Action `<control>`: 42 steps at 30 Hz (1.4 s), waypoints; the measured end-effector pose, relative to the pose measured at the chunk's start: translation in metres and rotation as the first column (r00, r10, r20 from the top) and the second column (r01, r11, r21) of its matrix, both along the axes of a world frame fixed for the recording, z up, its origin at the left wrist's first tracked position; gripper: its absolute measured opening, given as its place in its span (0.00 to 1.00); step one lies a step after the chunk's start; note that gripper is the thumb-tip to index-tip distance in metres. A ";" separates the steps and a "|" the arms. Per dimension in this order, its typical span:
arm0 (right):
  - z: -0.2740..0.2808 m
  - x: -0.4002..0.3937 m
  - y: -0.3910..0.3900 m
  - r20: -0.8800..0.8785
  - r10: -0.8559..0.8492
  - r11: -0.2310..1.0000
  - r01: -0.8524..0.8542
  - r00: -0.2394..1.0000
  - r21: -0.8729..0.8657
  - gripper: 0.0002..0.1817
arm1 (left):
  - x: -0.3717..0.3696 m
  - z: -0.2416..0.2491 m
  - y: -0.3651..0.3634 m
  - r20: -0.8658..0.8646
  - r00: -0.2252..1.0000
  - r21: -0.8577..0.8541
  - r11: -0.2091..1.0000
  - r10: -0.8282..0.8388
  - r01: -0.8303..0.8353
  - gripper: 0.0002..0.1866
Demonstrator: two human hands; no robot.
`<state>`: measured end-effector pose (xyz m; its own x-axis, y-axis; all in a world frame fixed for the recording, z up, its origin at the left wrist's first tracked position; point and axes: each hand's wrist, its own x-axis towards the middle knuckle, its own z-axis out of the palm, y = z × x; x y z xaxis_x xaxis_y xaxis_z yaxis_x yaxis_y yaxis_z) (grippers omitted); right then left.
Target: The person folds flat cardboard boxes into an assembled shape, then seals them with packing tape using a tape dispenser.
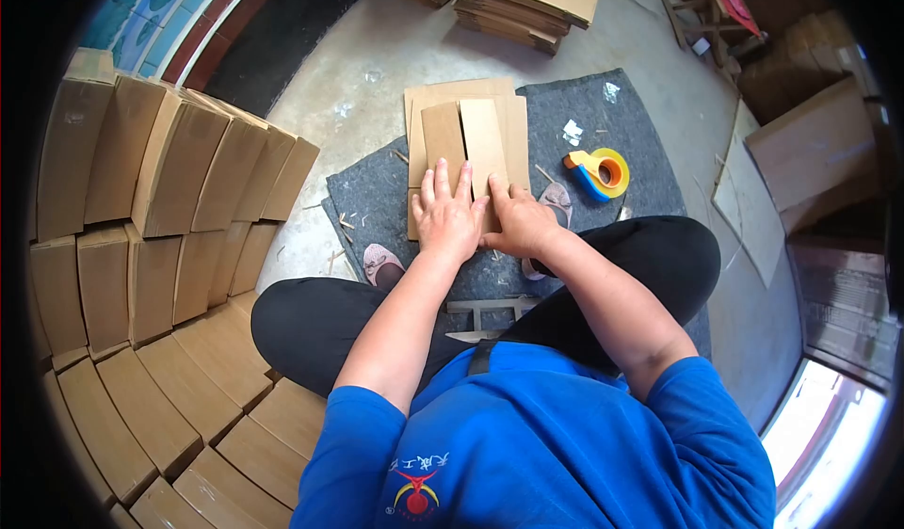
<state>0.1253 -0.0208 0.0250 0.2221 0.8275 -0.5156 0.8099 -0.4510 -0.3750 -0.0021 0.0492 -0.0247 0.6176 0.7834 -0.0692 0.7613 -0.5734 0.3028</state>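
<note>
A brown cardboard box (486,143) is in front of me, with two flaps folded inward and a narrow dark gap between them. My left hand (450,216) is open, its fingers spread and lying flat on the left flap and near the gap. On the right flap rests my right hand (524,220), open with its fingers stretched forward and its thumb close to my left hand. Nothing is gripped in either hand. Under the box's far side, flat cardboard (516,105) shows. To the right lies a tape dispenser (600,173) with a yellow roll, orange and blue body.
A dark grey mat (631,129) covers the floor, with scraps on it. Stacked closed boxes (179,167) wall in my left side. A pile of flat cardboard (532,2) stands ahead. More cardboard (815,148) leans at the right, near a wooden stool (711,21).
</note>
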 end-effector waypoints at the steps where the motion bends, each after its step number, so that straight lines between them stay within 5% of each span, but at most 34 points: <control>1: 0.001 0.000 0.001 0.002 -0.002 1.000 0.002 1.000 0.002 0.55 | 0.000 0.000 0.001 -0.010 1.000 -0.002 1.000 -0.003 0.003 0.33; 3: 0.001 -0.001 0.002 0.033 0.022 0.999 -0.021 0.999 -0.046 0.62 | 0.000 0.000 0.001 -0.021 1.000 -0.007 1.000 -0.009 0.008 0.34; 12: -0.012 -0.010 0.004 0.126 0.070 0.997 -0.068 0.990 -0.026 0.61 | 0.004 -0.008 -0.002 -0.182 0.983 0.077 0.996 -0.036 0.051 0.35; 18: -0.019 -0.002 0.022 0.206 0.185 0.982 -0.175 0.961 -0.065 0.58 | 0.018 0.023 0.023 -0.327 0.930 -0.139 0.982 -0.169 0.129 0.32; 19: -0.006 0.007 0.031 0.155 0.282 0.949 -0.252 0.947 -0.190 0.57 | 0.022 0.028 0.029 -0.388 0.898 -0.170 0.974 -0.206 0.150 0.32; 21: 0.036 0.037 0.053 -0.017 0.505 0.801 -0.476 0.863 -0.363 0.37 | 0.034 0.043 0.036 -0.499 0.822 -0.258 0.952 -0.275 0.162 0.33; 23: 0.073 0.066 0.064 0.090 0.530 0.827 -0.490 0.843 -0.275 0.34 | 0.046 0.057 0.040 -0.570 0.766 -0.335 0.935 -0.298 0.114 0.37; 26: 0.156 0.100 0.047 0.242 0.274 0.915 -0.329 0.931 0.232 0.33 | 0.066 0.074 0.049 -0.628 0.725 -0.439 0.898 -0.282 -0.030 0.39; 29: 0.167 0.146 0.028 0.030 0.053 0.810 -0.060 0.998 0.583 0.29 | 0.079 0.060 0.058 -0.706 0.617 -0.439 0.898 -0.347 0.003 0.40; 31: 0.144 0.182 0.011 -0.140 -0.080 0.794 0.149 0.987 0.590 0.29 | 0.087 0.061 0.060 -0.743 0.548 -0.444 0.896 -0.384 0.025 0.42; 36: -0.036 0.261 -0.041 0.026 -0.533 0.805 0.497 0.846 0.325 0.26 | 0.089 0.085 0.059 -0.727 0.479 -0.512 0.853 -0.492 0.100 0.40; 39: -0.109 0.256 -0.066 0.153 -0.620 0.782 0.622 0.770 0.036 0.21 | 0.083 0.087 0.065 -0.676 0.545 -0.521 0.845 -0.497 0.124 0.37; 42: -0.155 0.236 -0.077 0.307 -0.464 0.856 0.510 0.831 -0.086 0.24 | 0.089 0.093 0.072 -0.665 0.528 -0.558 0.821 -0.527 0.117 0.33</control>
